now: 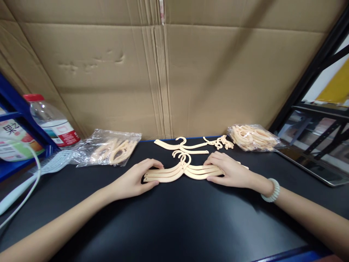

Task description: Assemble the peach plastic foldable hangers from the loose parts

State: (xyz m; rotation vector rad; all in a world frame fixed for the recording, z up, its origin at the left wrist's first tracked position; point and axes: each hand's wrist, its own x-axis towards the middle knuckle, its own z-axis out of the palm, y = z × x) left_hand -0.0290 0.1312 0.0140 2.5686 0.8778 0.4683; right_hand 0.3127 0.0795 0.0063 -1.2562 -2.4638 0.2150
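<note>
A stack of several cream plastic hangers (183, 170) lies flat on the black tabletop (174, 222). My left hand (137, 179) is closed around the left end of the stack, thumb in front and fingers behind. My right hand (230, 170) grips the right end the same way; a pale bead bracelet (271, 190) sits on that wrist. Just beyond the stack lies a single hanger (181, 145), and beside it a small cluster of loose hooks (222, 142).
A clear bag of hanger parts (111, 148) lies at the left, another full bag (252, 137) at the right. A water bottle (53, 123) and a blue shelf (16, 109) stand far left. A white brush (35, 173) lies at the left. Cardboard (163, 72) walls the back.
</note>
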